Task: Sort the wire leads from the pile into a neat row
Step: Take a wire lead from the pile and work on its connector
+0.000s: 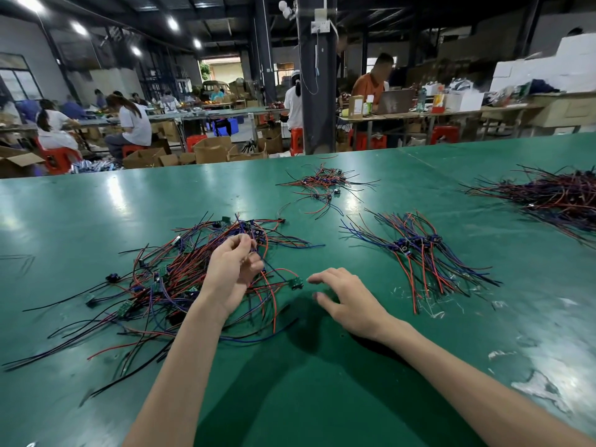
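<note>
I see the pile of wire leads (174, 285) tangled on the green table (322, 398), left of centre. The left hand (233, 269) is over it, fingers curled, pinching what I take to be one blue lead; blur hides the count. The right hand (348, 301) is spread loose and holds nothing, just beside a small green board (296, 283). The sorted row (419, 250) fans out to the right.

Left hand (233, 269) and forearm cover part of the pile (154, 285).
</note>
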Available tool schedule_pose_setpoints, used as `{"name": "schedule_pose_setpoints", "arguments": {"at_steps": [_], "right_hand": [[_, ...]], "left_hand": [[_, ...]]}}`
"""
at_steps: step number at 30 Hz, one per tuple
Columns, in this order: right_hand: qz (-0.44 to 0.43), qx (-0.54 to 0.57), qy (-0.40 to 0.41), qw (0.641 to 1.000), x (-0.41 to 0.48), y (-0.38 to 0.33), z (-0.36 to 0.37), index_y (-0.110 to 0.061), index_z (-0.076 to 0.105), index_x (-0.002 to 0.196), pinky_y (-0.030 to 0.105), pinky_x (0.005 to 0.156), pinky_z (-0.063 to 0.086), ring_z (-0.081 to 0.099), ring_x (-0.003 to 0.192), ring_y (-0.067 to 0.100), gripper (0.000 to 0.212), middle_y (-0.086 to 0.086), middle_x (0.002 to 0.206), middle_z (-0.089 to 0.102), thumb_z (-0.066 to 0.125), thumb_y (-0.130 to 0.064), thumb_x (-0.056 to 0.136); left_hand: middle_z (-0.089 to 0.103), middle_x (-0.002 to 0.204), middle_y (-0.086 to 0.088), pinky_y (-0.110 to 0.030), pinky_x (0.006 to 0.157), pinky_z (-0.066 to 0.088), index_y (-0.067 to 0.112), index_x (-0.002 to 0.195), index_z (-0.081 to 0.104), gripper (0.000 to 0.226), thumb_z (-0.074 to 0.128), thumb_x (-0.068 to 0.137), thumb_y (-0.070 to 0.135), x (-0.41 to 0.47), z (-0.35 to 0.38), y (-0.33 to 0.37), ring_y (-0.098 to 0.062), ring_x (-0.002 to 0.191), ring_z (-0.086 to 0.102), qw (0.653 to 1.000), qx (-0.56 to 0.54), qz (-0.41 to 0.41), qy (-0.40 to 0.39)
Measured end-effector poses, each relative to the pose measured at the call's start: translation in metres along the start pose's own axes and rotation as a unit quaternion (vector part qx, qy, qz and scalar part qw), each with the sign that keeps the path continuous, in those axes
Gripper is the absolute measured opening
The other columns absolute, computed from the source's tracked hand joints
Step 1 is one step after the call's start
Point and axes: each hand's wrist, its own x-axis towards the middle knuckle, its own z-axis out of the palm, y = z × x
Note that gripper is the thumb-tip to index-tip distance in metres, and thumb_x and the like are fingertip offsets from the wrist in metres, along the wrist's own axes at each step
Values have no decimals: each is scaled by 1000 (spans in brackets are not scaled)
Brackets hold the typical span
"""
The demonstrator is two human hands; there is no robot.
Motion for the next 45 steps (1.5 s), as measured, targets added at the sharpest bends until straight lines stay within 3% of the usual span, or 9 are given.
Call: {"name": "schedule_pose_setpoints", "arguments": {"at_steps": [6, 10, 15, 22, 25, 28, 32, 37, 45], "right_hand": [[0, 107, -10, 994, -1, -9, -1, -23, 44, 138, 23, 104, 35, 51, 113, 11, 51, -5, 125, 56, 63, -17, 91], [38, 214, -21, 976, 1, -16, -1, -21, 61, 118, 18, 91, 42, 58, 103, 7, 33, -6, 113, 65, 69, -15, 87], [73, 305, 7, 950, 2, -17, -4, -19, 67, 93, 14, 77, 46, 59, 77, -1, 17, -2, 89, 69, 73, -7, 81], [102, 313, 111, 938, 6, -11, -16, -25, 69, 88, 25, 80, 50, 63, 84, 9, 20, -7, 91, 70, 77, -9, 77], [65, 232, 164, 957, 6, -11, -21, -18, 71, 91, 16, 76, 46, 60, 87, 10, 18, -10, 113, 61, 77, -9, 77], [16, 168, 180, 969, 5, -13, -25, -11, 71, 95, 14, 75, 43, 60, 86, 8, 19, -11, 118, 62, 77, -8, 77], [-28, 110, 200, 973, 3, -16, -28, -7, 72, 97, 10, 75, 40, 61, 79, 16, 22, -1, 92, 71, 78, -12, 76], [-61, 68, 207, 974, 3, -19, -33, -6, 72, 98, 29, 77, 46, 56, 80, 19, 23, -2, 86, 68, 76, -17, 78], [1, 194, 111, 975, 2, -21, -36, -22, 61, 107, 14, 81, 40, 55, 82, 12, 27, -2, 82, 58, 71, -23, 83]], "left_hand": [[49, 77, -5, -19, 48, 48, 6, 81, 48, 21, 40, 101, 9, -5, 11, -6, -9, 54, 38, 994, -99, -35, -20], [49, 76, -6, -21, 54, 53, 4, 83, 49, 20, 40, 100, 10, -4, 15, -11, -10, 55, 41, 985, -155, -62, -39], [47, 72, -9, -23, 59, 56, 2, 85, 52, 20, 41, 99, 11, -2, 16, -18, -17, 67, 46, 992, -108, -54, -32], [48, 82, -8, -23, 51, 55, 7, 91, 46, 9, 42, 100, 5, 8, 9, -28, -13, 59, 46, 994, 52, -28, 91], [50, 99, -12, -34, 74, 56, 4, 116, 39, 24, 51, 95, 6, 8, 7, -39, -17, 72, 53, 949, 285, 42, 124], [36, 135, -21, -44, 109, 33, -1, 144, 22, 70, 63, 89, 14, 6, 3, -48, -29, 120, 41, 852, 479, 147, 149], [36, 142, -10, -36, 112, 17, 9, 141, 39, 57, 57, 92, 32, -3, 10, -50, -21, 132, 25, 749, 568, 327, 96], [68, 103, 4, -29, 110, 26, 12, 119, 63, 30, 60, 91, 24, -11, 19, -50, -18, 104, 59, 747, 561, 346, -90], [66, 90, -5, -39, 78, 50, 3, 97, 69, 12, 60, 90, 1, -17, 21, -48, -22, 84, 61, 752, 531, 379, -92]]}}
